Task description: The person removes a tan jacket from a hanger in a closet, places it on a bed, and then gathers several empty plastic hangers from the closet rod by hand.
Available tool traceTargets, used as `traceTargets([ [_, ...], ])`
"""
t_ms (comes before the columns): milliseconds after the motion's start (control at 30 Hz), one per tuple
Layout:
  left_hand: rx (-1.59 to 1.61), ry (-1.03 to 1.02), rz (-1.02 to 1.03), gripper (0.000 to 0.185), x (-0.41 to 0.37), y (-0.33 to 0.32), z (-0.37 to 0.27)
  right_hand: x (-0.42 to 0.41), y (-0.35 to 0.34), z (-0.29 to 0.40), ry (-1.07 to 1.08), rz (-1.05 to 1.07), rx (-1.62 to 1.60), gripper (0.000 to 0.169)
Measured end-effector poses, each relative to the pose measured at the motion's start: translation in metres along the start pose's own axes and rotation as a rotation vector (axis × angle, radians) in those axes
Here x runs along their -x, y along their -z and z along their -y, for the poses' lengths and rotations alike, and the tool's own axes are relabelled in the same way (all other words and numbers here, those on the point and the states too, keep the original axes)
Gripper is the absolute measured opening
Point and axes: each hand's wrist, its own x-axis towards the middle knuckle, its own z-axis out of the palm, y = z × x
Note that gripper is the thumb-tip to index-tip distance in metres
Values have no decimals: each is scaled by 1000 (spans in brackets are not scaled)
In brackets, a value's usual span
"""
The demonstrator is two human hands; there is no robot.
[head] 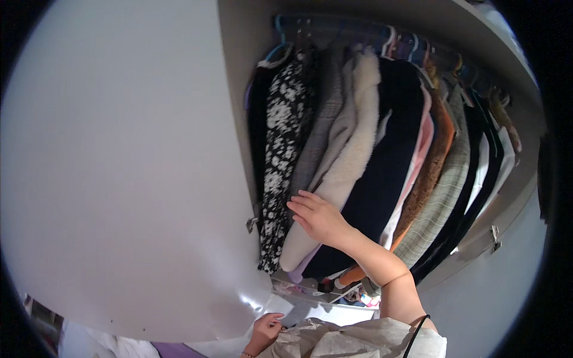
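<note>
Clothes hang in a row from a rail inside a wardrobe. My right hand point(318, 218) reaches in with fingers spread against the hanging clothes, over the lower part of a cream fleecy garment point(353, 156). Left of it hang a grey garment point(320, 129) and a black garment with a white floral print point(278, 156). A dark navy garment point(380, 179) hangs on its right, then pink, brown and plaid ones. My left hand point(267, 330) is low by my body, fingers curled, near the lower edge of the white door; I see nothing in it.
The white wardrobe door point(125, 170) stands open on the left. Metal hinges point(495, 238) show at the right side. Folded items point(358, 296) lie in a compartment under the clothes. White bedding point(103, 342) and a purple cloth point(179, 350) show at lower left.
</note>
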Motion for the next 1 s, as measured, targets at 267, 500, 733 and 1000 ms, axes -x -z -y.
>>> traceTargets([
  [267,-120,-171,194,36,-108,-8,-52,65,59,-32,-7,119,529,18],
  [500,-341,-448,-66,76,-153,-24,-130,73,78,-28,-22,230,498,19],
  [733,-289,-328,212,75,-179,-62,-101,-13,129,-2,-199,142,-38,25],
  [1000,-213,-552,195,28,-173,-95,-78,-170,142,-72,-537,-309,-485,62],
])
